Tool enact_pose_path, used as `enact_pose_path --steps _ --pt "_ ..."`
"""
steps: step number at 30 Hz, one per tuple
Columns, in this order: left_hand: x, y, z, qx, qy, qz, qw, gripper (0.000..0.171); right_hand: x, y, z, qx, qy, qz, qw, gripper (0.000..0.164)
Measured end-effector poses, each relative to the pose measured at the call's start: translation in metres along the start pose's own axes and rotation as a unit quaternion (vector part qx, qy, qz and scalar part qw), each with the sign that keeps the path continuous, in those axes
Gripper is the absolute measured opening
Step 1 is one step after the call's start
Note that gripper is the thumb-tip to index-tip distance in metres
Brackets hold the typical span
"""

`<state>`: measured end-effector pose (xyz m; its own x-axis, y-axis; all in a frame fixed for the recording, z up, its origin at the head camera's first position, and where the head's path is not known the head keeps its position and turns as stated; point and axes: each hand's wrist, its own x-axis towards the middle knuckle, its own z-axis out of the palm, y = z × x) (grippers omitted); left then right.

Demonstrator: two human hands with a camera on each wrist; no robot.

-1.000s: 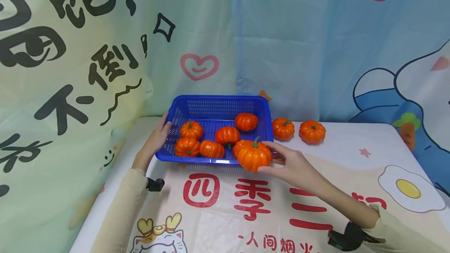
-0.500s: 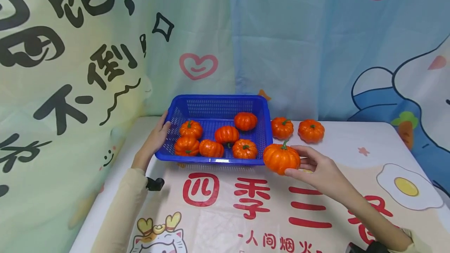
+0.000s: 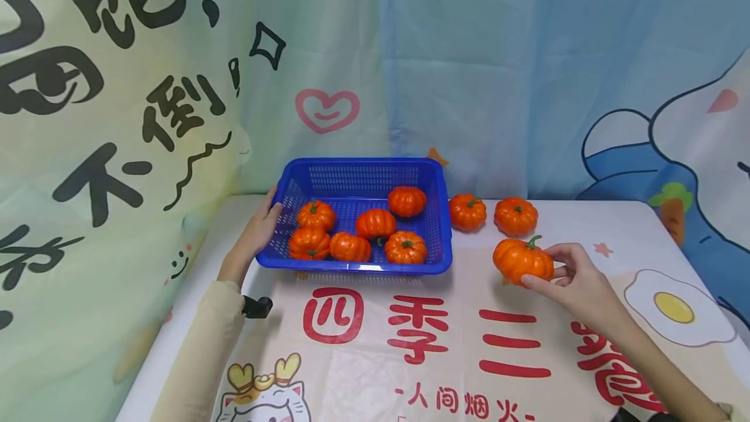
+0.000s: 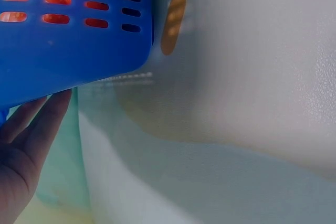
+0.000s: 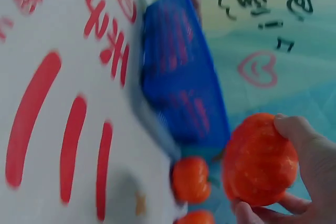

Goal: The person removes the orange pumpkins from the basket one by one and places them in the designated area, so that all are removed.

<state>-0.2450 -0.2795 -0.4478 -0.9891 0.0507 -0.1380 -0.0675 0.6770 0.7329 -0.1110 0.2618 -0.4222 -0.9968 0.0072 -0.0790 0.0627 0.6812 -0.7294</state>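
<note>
Clearly, the right hand (image 3: 588,285) is clamped on a glossy, ribbed, squat orange pumpkin (image 3: 521,262), thumb and fingers pinching its right side. That pumpkin is over the pale printed table (image 3: 592,220), right of the blue, rectangular, perforated plastic basket (image 3: 357,267) and well apart from it. Its green stem points up, bending right at the tip; its long axis runs side to side, nearly level, dipping slightly toward the hand. The left hand (image 3: 258,230) touches the basket's left end with straight fingers. Six similar orange pumpkins (image 3: 375,224) lie inside the basket; two smaller-looking orange pumpkins (image 3: 515,217) sit behind the held one.
</note>
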Motion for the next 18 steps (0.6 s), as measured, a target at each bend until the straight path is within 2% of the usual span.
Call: enact_pose_path --steps 4,7,12,18 --pt "0.000 -0.002 0.000 0.000 -0.001 -0.007 1.0000 0.059 0.012 0.020 -0.007 -0.014 0.046 -0.024 0.999 0.085" --pt "0.000 -0.003 0.000 -0.004 -0.002 -0.006 1.0000 0.059 0.025 0.037 -0.013 -0.036 0.064 -0.034 0.997 0.088" --pt "-0.002 -0.002 0.001 -0.002 -0.001 -0.006 1.0000 0.059 0.042 0.061 -0.018 -0.073 0.074 -0.016 0.994 0.088" --pt "-0.003 0.002 0.000 -0.004 -0.003 -0.004 1.0000 0.059 0.059 0.081 -0.023 -0.085 0.063 0.008 0.994 0.091"
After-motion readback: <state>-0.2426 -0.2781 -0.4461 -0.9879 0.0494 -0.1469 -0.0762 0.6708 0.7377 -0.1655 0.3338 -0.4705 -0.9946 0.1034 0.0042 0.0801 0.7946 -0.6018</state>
